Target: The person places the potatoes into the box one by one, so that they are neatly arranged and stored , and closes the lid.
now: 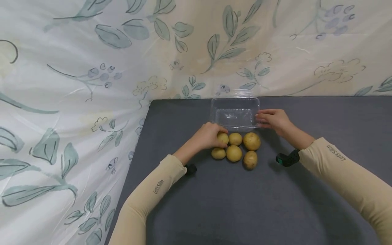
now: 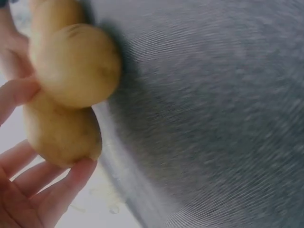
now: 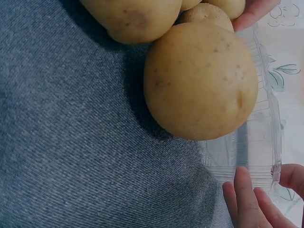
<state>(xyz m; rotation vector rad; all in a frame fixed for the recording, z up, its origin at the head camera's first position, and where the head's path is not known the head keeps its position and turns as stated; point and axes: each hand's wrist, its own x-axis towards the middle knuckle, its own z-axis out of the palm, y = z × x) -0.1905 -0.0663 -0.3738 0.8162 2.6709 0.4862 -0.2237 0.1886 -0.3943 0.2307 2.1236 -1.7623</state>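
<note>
My left hand [image 1: 209,136] grips the back-left potato [image 1: 223,138], thumb on its near side and fingers around its far side. In the left wrist view that potato [image 2: 61,130] sits between thumb and fingertips, partly behind a rounder potato [image 2: 80,66]. My right hand [image 1: 273,119] pinches the right end of a clear plastic container [image 1: 235,117], its thumb at the rim and its fingers along the outer wall in the right wrist view. Several yellow potatoes [image 1: 234,153] lie grouped in two rows just in front of the container.
A dark grey table [image 1: 226,204] lies under everything. Behind it and on the left hangs a white leaf-patterned cloth [image 1: 76,136]. The container's clear lid [image 1: 242,92] stands raised at its back edge, against the cloth.
</note>
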